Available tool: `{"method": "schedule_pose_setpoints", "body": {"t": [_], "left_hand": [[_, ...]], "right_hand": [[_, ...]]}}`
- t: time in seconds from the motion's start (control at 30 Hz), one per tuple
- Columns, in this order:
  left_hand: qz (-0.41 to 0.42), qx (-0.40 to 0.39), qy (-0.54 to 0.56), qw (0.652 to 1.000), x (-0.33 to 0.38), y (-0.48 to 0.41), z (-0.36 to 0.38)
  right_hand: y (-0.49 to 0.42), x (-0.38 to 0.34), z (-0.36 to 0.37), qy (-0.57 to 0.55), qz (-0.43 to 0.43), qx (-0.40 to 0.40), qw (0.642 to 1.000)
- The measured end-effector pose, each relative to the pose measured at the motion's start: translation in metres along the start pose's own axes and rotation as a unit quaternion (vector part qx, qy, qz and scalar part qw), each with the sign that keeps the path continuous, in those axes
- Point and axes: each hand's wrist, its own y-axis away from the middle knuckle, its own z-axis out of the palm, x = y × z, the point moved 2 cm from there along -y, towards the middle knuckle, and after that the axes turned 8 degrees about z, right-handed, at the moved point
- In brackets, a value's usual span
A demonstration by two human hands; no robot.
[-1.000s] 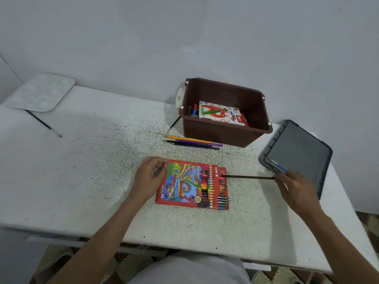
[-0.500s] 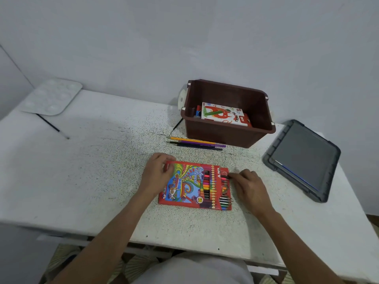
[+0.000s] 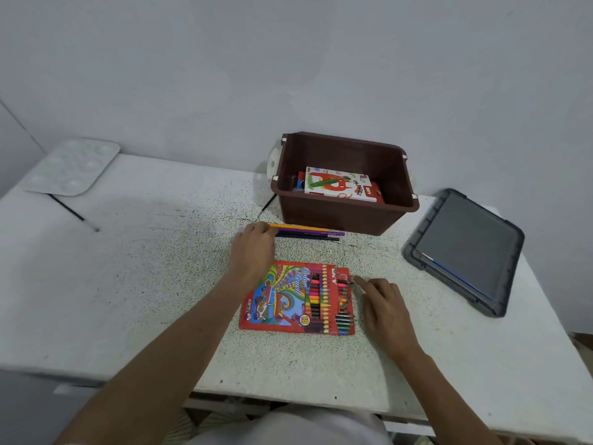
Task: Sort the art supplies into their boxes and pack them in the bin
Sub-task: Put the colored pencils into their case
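Note:
A red colour-pencil box (image 3: 288, 300) lies flat at the middle of the table, with pencil ends showing at its right end. My right hand (image 3: 383, 308) rests beside that end, its fingertips touching the top right corner of the box. My left hand (image 3: 253, 250) has reached past the box, and its fingers touch the left ends of three loose pencils (image 3: 308, 232), orange, purple and black, lying in front of the brown bin (image 3: 346, 216). Inside the bin lies an oil pastels box (image 3: 340, 187).
The bin's grey lid (image 3: 465, 248) lies on the table at the right, with a thin blue stick on it. A white paint palette (image 3: 70, 167) and a thin brush (image 3: 72, 211) sit at the far left. Another thin black brush (image 3: 268, 202) lies left of the bin.
My right hand pushed a dark pencil into the box's right end and now rests there. My left hand left the box's left edge and moved up to the loose pencils.

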Motion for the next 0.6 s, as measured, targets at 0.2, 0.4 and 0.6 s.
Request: {"method": "schedule_pose_setpoints", "body": {"t": [0.2,0.4,0.6], "left_hand": [[0.042,0.001,-0.085,0.996,0.002,0.007,0.005],[0.077,-0.008,-0.085,0.993,0.003,0.008,0.002],[0.136,0.031,-0.069,0.988,0.009,0.016,0.002]], "right_hand": [[0.004,-0.001,0.003,-0.028,0.034,0.000,0.999],[0.004,-0.004,0.001,-0.042,0.072,-0.010,0.996],[-0.003,-0.005,-0.004,-0.078,0.122,-0.030,0.989]]}}
